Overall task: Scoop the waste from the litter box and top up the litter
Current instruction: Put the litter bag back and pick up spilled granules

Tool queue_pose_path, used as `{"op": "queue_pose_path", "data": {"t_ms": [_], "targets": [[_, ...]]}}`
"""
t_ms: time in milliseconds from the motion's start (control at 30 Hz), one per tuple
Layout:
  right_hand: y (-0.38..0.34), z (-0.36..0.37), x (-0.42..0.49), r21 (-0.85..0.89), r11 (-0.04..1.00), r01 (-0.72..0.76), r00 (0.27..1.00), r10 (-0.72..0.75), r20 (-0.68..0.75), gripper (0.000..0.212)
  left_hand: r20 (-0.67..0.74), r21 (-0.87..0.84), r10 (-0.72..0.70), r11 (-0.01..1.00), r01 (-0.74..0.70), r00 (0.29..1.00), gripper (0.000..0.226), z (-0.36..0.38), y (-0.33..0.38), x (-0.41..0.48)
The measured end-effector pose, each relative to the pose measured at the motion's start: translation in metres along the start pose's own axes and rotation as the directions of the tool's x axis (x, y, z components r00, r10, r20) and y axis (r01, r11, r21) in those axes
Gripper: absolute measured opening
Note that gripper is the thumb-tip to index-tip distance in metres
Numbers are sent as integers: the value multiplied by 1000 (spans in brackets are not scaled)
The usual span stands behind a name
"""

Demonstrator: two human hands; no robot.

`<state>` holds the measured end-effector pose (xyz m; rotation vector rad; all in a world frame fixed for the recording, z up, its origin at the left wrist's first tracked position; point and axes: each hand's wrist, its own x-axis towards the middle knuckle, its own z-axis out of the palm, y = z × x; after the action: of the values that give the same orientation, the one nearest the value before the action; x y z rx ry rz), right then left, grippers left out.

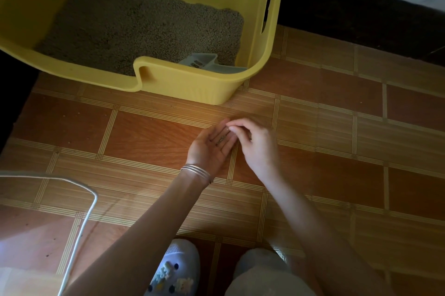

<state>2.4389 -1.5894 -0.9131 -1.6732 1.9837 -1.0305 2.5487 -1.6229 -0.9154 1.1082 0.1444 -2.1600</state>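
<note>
A yellow litter box (192,86) stands on the tiled floor at the top left, holding grey-brown litter (134,26). A grey scoop (204,63) lies inside it by the near right corner. In front of the box, my left hand (212,146) is palm up, cupped, with a few litter grains (222,138) lying on the fingers. My right hand (255,141) is beside it, fingertips pinched together just above the left fingers, apparently on a grain.
Brown patterned floor tiles (337,139) spread all around. A white wire rim (79,199) curves in at the lower left. My shoe (175,269) and knee (262,274) are at the bottom edge. A dark skirting (361,6) runs behind the box at the right.
</note>
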Motion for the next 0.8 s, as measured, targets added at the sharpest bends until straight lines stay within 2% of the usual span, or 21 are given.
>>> {"op": "queue_pose_path", "data": {"t_ms": [67, 200, 333, 467, 800], "targets": [[8, -8, -2, 18, 1000, -24, 999, 24, -33, 11, 17, 10, -6, 1000, 6, 1000, 38, 0, 1, -1], [29, -22, -5, -65, 993, -100, 993, 96, -67, 11, 25, -25, -6, 1000, 7, 1000, 40, 0, 5, -2], [44, -24, -7, -111, 982, -154, 987, 157, 17, 24, 11, -49, 6, 999, -6, 1000, 38, 2, 10, -1], [43, -15, -7, -206, 972, -111, 986, 133, 96, 36, 17, -23, -10, 1000, 11, 1000, 39, 1, 9, -2], [41, -3, -6, -297, 954, -26, 1000, 23, -14, 9, 34, 37, -7, 999, 5, 999, 38, -3, 6, 1]]}}
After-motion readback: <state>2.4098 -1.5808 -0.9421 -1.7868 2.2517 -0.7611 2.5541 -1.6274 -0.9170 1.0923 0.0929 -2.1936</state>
